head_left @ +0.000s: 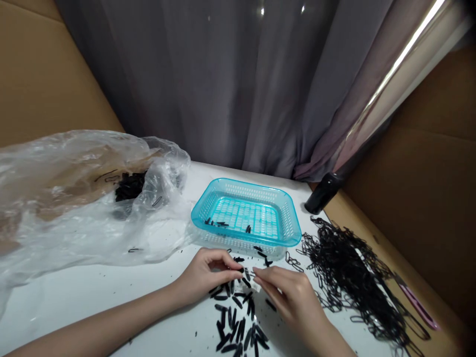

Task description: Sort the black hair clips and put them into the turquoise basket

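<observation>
My left hand (pixel 208 272) pinches a small black oblong piece (pixel 241 270) between thumb and index finger, just in front of the basket. Close beside it, my right hand (pixel 288 290) has its thumb and fingers drawn together at a thin, tiny thing that I cannot make out. Below and between both hands, many loose black oblong pieces (pixel 232 320) lie scattered on the white table (pixel 148 307). A translucent blue plastic basket (pixel 292 218) stands beyond the hands, with several of the black pieces on its bottom.
At the right lies a tangled heap of black wire loops (pixel 345 272), with a pink-handled tool (pixel 418 305) beside it. A black cylinder (pixel 323 193) is behind the heap. On the left spreads a clear plastic bag (pixel 74 238) with black pieces (pixel 130 186). A grey curtain (pixel 208 84) hangs behind.
</observation>
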`<state>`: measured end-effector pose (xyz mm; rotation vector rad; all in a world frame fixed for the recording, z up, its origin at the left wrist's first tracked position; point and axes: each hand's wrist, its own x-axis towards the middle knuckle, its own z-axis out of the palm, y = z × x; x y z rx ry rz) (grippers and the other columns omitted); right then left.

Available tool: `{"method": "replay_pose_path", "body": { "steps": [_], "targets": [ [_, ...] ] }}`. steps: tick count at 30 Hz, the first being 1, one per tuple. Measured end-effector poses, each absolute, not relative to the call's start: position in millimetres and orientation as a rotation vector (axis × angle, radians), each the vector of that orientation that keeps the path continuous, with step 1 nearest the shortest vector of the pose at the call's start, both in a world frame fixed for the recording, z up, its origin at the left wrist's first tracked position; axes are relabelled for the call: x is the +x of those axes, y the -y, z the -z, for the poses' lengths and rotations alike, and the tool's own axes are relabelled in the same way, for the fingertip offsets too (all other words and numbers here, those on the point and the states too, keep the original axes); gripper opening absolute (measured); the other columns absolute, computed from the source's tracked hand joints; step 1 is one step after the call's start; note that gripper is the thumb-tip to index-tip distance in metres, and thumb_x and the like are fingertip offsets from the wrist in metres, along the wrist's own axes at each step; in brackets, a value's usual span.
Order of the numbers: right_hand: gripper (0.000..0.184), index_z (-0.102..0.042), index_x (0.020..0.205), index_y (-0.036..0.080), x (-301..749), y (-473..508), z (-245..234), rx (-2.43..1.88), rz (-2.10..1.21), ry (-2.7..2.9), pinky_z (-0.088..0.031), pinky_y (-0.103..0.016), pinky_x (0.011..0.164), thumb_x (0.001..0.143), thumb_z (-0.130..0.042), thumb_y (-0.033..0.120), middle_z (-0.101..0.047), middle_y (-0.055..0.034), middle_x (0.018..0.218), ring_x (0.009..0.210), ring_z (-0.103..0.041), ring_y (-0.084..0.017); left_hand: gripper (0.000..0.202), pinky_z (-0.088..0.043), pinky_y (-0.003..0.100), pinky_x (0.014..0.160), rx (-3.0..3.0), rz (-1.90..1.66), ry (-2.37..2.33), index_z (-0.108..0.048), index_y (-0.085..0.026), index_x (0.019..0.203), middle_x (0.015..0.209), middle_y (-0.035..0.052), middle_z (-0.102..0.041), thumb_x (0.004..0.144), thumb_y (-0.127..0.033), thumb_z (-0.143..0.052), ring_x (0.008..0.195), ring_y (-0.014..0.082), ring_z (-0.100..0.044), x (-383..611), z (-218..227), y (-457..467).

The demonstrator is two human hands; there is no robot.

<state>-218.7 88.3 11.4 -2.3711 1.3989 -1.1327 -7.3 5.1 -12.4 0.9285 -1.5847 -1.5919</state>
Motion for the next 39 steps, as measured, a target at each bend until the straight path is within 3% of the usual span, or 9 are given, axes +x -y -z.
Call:
{"method": "replay_pose_path", "body": {
  "steps": [21,39],
  "targets": [
    [0.022,-0.073,0.103,0.018,-218.0,-88.8,-7.1,-2.449,1.124,-1.433,-0.052,-0.010,0.066,0.096,-0.052,0.019,-0.073,-0.0022,0.083,0.072,-0.070,-0.005,0.020,-0.052,0.021,0.064,0.966,1.616,1.563,-0.076,-0.014,0.068,0.071,0.0062,-0.076,0.063,-0.031,-0.085,0.066,0.0142,-0.067,-8.6,11.9,-5.4],
    [0.031,-0.075,0.096,0.019,-212.6,-87.6,-8.1,-2.487,1.121,-1.564,-0.044,-0.010,0.058,0.100,-0.044,0.023,-0.071,-0.0014,0.073,0.062,-0.066,-0.005,0.019,-0.048,0.020,0.062,1.006,1.635,1.467,-0.074,-0.015,0.063,0.066,0.0030,-0.073,0.060,-0.029,-0.085,0.063,0.0120,-0.062,-13.0,13.3,-10.7]
  ]
}}
